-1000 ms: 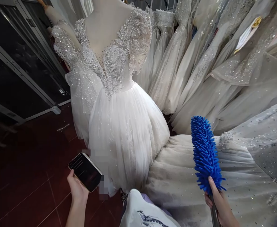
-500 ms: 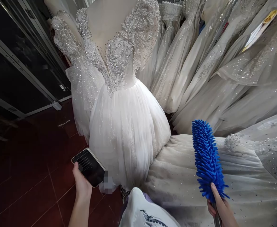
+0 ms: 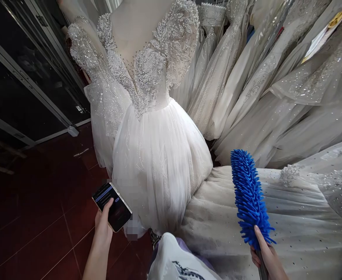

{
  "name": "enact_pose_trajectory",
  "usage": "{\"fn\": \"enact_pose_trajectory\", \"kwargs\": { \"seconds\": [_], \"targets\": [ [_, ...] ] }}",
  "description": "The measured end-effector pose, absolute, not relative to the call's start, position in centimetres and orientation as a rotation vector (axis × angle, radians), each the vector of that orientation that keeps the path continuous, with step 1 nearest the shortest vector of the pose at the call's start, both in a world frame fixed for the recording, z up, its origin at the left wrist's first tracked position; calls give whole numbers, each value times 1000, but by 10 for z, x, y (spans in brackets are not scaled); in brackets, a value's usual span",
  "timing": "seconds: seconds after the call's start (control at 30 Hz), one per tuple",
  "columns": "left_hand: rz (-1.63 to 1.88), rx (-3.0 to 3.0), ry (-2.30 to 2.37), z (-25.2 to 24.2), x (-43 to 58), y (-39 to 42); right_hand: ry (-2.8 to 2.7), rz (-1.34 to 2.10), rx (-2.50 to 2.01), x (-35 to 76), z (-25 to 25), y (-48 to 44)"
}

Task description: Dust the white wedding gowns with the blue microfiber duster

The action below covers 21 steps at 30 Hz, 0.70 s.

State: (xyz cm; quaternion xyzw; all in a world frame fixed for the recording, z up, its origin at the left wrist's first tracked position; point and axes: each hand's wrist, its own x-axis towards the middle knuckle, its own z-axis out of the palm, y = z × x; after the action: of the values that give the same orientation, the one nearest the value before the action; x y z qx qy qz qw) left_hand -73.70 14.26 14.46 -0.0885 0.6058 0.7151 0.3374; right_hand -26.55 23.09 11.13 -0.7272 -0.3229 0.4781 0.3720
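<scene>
Since the earlier frame, the blue rubbery-finned brush head sits further toward 9 o'clock, and the left hand has brought its thumb onto the lit screen of a black, gold-edged smartphone at 7 o'clock. Left fingers: grasping the phone from behind, mostly hidden. Right hand: fingers clenched round a grey metal brush handle at 5 o'clock. The brush stands over a sequinned ivory tulle gown train at 4 o'clock; contact cannot be told. Risks, as judged: fins dragged across the sequins or tulle could snag them; a loose one-thumb grip could drop the phone onto the dark red tile floor. Container: black glass-fronted cabinet at 9 o'clock, contents hidden by reflections.
</scene>
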Motion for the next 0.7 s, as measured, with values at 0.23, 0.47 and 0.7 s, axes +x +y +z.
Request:
{"fn": "enact_pose_trajectory", "kwargs": {
  "seconds": [0.23,0.47,0.7],
  "targets": [
    [1817,-227,1595,130,-732,143,-707,1280,-1849,-261,130,218],
    [1806,-366,1412,132,-720,131,-762,1277,-1883,-244,122,210],
    [1838,-310,1557,116,-729,115,-765,1304,-1915,-254,115,221]
  ]
}}
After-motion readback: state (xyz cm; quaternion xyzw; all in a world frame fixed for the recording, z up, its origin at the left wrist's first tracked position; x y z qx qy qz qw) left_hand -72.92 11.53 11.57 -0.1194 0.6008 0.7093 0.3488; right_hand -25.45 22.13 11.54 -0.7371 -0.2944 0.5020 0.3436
